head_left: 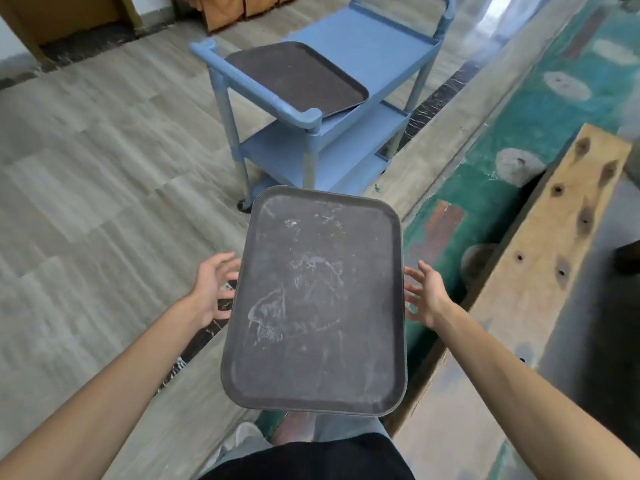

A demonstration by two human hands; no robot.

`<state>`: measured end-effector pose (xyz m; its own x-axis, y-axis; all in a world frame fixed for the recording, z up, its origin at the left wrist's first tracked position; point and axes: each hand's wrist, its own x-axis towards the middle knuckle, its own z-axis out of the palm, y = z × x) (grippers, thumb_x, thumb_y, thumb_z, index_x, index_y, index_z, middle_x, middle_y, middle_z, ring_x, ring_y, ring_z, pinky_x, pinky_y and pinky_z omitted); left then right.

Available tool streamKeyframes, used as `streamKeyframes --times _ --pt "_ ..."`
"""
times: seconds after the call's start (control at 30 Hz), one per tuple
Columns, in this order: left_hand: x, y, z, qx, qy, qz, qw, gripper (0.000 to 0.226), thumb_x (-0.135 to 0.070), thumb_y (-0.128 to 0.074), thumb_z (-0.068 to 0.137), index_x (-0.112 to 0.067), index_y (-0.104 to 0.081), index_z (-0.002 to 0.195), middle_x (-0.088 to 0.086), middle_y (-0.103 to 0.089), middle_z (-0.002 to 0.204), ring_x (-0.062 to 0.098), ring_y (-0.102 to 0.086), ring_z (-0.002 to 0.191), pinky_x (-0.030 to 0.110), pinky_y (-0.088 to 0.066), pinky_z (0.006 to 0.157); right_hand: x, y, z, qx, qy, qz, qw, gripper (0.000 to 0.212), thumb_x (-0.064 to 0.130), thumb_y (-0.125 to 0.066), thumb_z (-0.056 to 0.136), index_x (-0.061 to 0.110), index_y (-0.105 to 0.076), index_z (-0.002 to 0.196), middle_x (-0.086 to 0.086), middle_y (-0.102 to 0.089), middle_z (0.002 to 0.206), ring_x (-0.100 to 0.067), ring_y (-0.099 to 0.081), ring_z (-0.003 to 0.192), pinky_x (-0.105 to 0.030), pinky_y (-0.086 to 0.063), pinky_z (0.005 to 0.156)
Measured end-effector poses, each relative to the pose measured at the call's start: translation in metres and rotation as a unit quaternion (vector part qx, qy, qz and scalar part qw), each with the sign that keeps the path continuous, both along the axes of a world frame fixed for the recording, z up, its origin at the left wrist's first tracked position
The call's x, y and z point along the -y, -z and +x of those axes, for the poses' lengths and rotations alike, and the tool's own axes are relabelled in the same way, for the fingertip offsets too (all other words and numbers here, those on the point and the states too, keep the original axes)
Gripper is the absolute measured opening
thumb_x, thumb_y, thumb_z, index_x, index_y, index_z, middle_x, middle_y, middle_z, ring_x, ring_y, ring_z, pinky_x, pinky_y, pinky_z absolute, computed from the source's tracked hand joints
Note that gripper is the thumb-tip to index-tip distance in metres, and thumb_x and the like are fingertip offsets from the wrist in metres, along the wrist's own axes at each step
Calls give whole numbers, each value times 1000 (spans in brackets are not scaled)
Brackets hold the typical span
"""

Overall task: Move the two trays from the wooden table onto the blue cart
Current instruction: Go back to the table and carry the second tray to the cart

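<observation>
Hands, left (213, 289) and right (424, 292), each grip spread wide, fingers under the scuffed grey tray's (315, 303) sides. Beyond it, brown tray (298, 77) on blue cart (367, 50).

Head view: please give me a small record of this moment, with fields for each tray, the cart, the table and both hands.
carried tray: dark scuffed tray, held in the air in front of the person, above the floor
second tray: brown tray, lying on the cart's top shelf
cart: blue cart, ahead of the person, lower shelves bare where visible
table: wooden table, at the right, no tray on the visible part
left hand: at the tray's left edge, fingers spread
right hand: at the tray's right edge, fingers spread
</observation>
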<state>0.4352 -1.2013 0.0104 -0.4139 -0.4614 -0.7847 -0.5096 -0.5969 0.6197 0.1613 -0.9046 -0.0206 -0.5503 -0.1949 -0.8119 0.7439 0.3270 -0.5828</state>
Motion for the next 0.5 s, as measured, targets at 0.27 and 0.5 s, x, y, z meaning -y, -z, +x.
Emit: streamKeyframes --times 0.27,0.5 --pt "-3 24 -210 -8 58 7 998 50 -62 -46 79 -37 -70 115 -5 -59 109 22 -54 93 44 -39 82 -19 10 -176 -16 52 10 998 47 61 -37 97 30 -67 116 -2 -65 115 -24 -59 106 -47 -43 99" --pt "0 7 -347 -21 80 29 996 56 -62 -49 77 -32 -71 119 -2 -60 120 27 -53 101 47 -39 84 -29 -11 -305 -23 72 4 997 47 62 -38 96 30 -69 111 -2 -67 114 -22 -59 104 -41 -42 83"
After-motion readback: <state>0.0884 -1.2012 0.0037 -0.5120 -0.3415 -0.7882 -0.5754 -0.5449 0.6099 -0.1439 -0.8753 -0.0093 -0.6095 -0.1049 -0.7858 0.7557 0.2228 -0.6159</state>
